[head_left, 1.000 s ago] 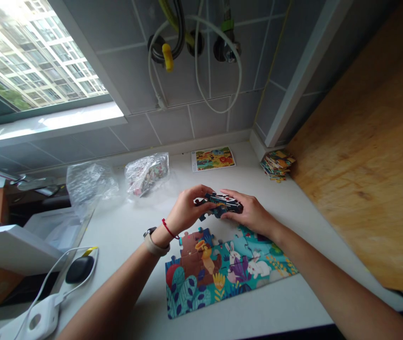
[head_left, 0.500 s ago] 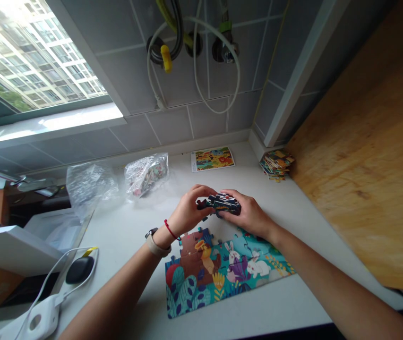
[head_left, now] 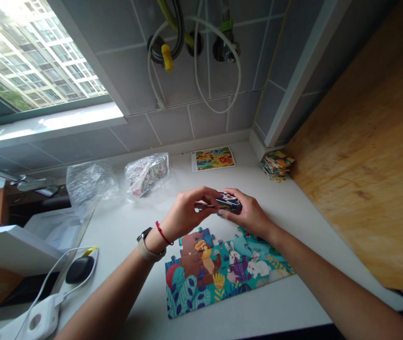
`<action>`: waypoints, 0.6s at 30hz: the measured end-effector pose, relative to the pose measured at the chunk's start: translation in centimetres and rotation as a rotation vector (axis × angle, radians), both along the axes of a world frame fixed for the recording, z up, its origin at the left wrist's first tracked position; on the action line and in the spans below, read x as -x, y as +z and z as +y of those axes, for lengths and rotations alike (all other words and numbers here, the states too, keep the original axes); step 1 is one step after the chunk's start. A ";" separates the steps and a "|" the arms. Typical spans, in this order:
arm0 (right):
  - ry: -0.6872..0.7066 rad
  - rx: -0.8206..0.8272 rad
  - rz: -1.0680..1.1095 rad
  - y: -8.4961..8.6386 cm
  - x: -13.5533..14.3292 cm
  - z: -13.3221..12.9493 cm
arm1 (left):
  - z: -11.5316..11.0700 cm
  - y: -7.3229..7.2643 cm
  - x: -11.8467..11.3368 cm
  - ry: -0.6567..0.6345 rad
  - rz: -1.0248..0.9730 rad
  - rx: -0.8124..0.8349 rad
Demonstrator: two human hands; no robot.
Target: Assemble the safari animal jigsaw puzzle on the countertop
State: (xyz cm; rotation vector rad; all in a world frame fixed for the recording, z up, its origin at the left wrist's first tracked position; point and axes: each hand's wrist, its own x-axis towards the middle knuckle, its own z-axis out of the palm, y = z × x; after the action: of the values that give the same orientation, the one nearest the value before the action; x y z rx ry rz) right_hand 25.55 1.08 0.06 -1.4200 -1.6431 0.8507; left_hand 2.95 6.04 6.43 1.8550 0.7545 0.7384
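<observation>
Above the counter, my right hand (head_left: 251, 211) is closed around a stack of jigsaw puzzle pieces (head_left: 230, 202), their edges facing up. My left hand (head_left: 196, 207), with a watch and a red cord at its wrist, pinches a puzzle piece (head_left: 203, 206) at the left end of that stack. Its fingers partly hide the piece. Below both hands lies a partly joined jigsaw puzzle (head_left: 218, 274), showing rabbits, a brown animal and leaves. My right forearm covers part of its right side.
Behind the hands lies a colourful picture card (head_left: 213, 159). A pile of puzzle pieces (head_left: 276, 164) sits by the right corner. Toward the left are a clear bag of pieces (head_left: 147, 174), a crumpled plastic bag (head_left: 91, 186), a black device (head_left: 80, 270) and a white power strip (head_left: 40, 321).
My left hand has shifted slightly, its wrist moving left and its fingers closing further over the piece. My right hand and the puzzle on the counter stay in place.
</observation>
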 end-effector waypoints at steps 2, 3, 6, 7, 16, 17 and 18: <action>0.004 -0.003 -0.004 -0.1 0.0 0.0 | -0.7 -0.4 -0.6 -0.015 0.017 -0.080; 0.007 -0.008 -0.005 -0.1 0.0 0.0 | -1.0 -0.7 -0.9 0.003 0.023 -0.126; 0.005 -0.030 -0.014 -0.4 -0.1 0.1 | -1.5 -1.9 -1.6 0.116 0.027 -0.259; 0.002 -0.035 -0.018 -0.4 0.0 0.1 | -1.5 -2.3 -1.8 0.152 0.024 -0.293; 0.032 -0.029 -0.022 -0.2 0.2 -0.1 | -1.2 -5.4 -2.4 0.348 -0.074 -0.298; 0.039 -0.031 -0.024 -0.2 0.2 -0.1 | -1.0 -5.6 -2.4 0.329 -0.084 -0.233; 0.047 -0.037 -0.030 -0.3 0.2 -0.1 | -0.9 -5.8 -2.4 0.297 -0.089 -0.162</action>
State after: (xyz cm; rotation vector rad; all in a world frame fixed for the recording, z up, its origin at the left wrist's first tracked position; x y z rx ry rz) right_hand 25.35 0.96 -0.24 -1.3793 -1.7123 0.8248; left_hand 5.34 5.18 0.59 1.8600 0.9470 1.0924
